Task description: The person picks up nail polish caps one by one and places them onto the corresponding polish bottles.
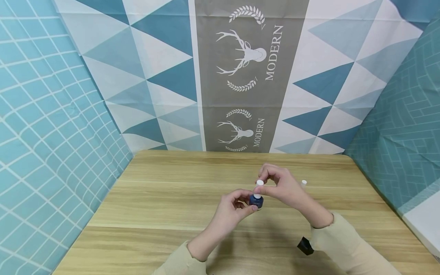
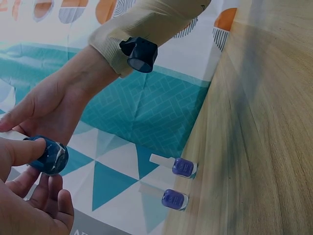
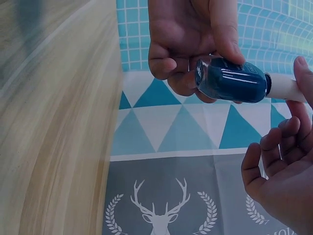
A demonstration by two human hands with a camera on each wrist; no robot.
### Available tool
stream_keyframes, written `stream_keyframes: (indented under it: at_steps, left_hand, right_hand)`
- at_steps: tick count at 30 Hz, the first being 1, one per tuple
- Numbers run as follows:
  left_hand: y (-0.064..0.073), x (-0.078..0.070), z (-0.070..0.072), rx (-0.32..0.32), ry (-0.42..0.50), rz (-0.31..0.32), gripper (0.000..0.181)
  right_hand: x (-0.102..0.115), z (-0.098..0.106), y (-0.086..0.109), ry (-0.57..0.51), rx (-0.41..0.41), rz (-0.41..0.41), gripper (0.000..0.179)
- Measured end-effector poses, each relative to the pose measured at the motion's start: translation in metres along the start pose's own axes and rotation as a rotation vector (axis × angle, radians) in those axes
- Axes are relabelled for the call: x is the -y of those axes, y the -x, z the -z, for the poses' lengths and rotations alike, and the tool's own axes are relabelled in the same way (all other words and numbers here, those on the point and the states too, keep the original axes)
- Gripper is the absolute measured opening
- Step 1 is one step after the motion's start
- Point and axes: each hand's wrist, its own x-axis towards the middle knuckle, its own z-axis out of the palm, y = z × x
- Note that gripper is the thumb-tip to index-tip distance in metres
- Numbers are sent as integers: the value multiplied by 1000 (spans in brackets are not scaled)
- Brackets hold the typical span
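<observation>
Over the wooden table, my left hand (image 1: 229, 208) grips a small glass bottle of dark blue nail polish (image 1: 256, 202) between thumb and fingers. The thumb and fingers of my right hand (image 1: 283, 188) pinch its tall white cap (image 1: 259, 189). From the right wrist view, the cap sits right at the neck of the bottle (image 3: 239, 82), which lies sideways in that picture. In the left wrist view, fingers cover part of the blue bottle (image 2: 53, 157).
Two purple nail polish bottles, one (image 2: 184, 167) beside the other (image 2: 174, 199), stand on the table (image 1: 165, 214). Behind my right hand a white cap (image 1: 304, 183) shows. A black wrist camera (image 1: 305, 246) is at my right sleeve. Patterned cloth (image 1: 165, 68) hangs behind the table.
</observation>
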Motion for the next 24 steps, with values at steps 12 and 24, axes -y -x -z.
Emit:
stream_keyframes:
  at_steps: [12,24]
  left_hand:
    - [0,-1,1,-7,-9,11,24]
    - [0,-2,3,-5,-13,21,23]
  right_hand:
    - [0,-1,1,20,30,24,20]
    - [5,7,4,12,139,52,30]
